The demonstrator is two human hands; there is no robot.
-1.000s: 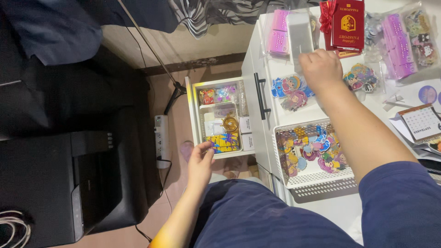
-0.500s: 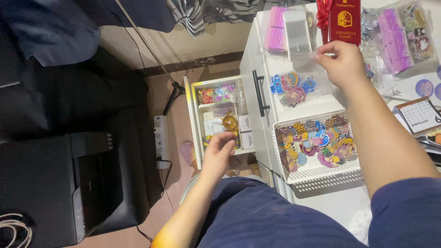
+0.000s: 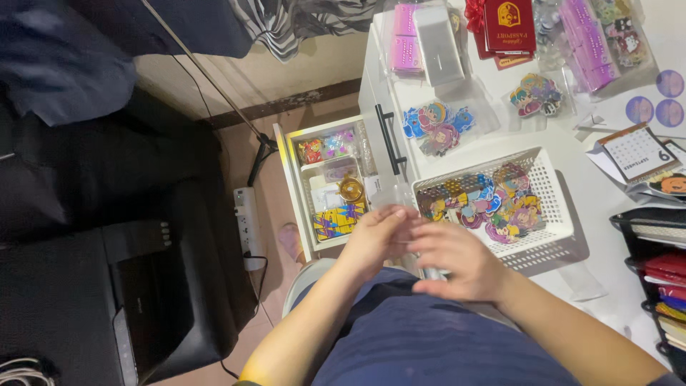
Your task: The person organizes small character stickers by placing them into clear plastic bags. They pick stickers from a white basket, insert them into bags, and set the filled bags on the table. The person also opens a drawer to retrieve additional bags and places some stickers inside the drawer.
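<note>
My left hand (image 3: 373, 241) and my right hand (image 3: 457, 263) meet over my lap, in front of the white desk. Between them they pinch a clear plastic sleeve (image 3: 397, 195) that sticks up toward the desk edge; its lower part is hidden by the fingers. Just right of the hands a white slotted basket (image 3: 554, 214) holds several colourful cartoon charms. To the left an open white drawer (image 3: 291, 187) holds small packets, a gold round item and a yellow patterned pack.
The desk carries loose charms in a clear bag (image 3: 437, 127), a stack of clear sleeves (image 3: 437, 37), pink packs (image 3: 404, 43), a red booklet (image 3: 509, 25) and a small calendar (image 3: 636, 154). A power strip (image 3: 249, 221) lies on the floor beside a black printer (image 3: 164, 300).
My right hand came back from the far desk top to my lap. My left hand rose from the drawer's edge to meet it. The camera view shifted left and closer.
</note>
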